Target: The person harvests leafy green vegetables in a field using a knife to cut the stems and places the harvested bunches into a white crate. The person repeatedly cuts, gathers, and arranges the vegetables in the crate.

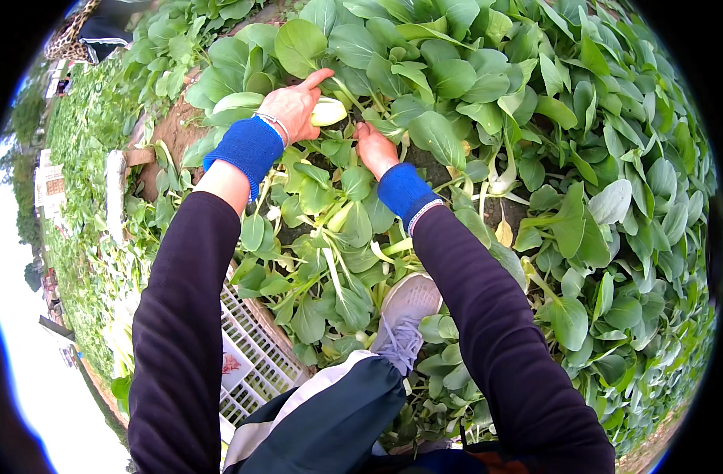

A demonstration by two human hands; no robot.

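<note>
In the upper middle of the head view, my left hand (293, 109) is closed around a head of bok choy (329, 112), its pale base pointing right and its leaves lying to the left. The index finger stretches out towards leafy plants. My right hand (375, 148) is just to the right and lower, fingers curled near the stems; a small dark piece shows at its fingertips, too hidden to name. Bok choy plants (450, 77) stand close above both hands. Loose leaves and stems (337, 237) lie below them.
A white plastic crate (266, 361) stands at lower left, beside my leg. My shoe (406, 314) rests among the leaves. A whitish post-like object (116, 192) is at left. Part of another person (103, 35) shows at top left. Dense bok choy fills the right side.
</note>
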